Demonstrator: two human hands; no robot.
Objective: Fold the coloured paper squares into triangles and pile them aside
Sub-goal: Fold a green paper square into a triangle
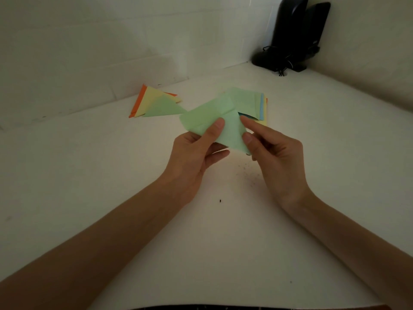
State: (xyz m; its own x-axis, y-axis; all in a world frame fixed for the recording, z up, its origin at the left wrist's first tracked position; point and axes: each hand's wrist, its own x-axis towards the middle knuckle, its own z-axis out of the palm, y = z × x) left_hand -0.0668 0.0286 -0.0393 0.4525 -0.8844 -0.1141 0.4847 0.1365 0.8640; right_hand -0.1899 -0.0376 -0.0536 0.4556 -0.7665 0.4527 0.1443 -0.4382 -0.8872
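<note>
Two black speakers (295,34) with tangled cables stand in the white table's (111,175) far corner.

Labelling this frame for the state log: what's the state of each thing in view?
green sheet: held up between both hands, creased, not yet a triangle
left hand: grips the sheet, thumb on top
right hand: pinches the sheet's right edge
triangle pile: folded, lying on the table by the wall, green on top
square stack: unfolded, flat, green on top
speakers: upright in the corner
</note>
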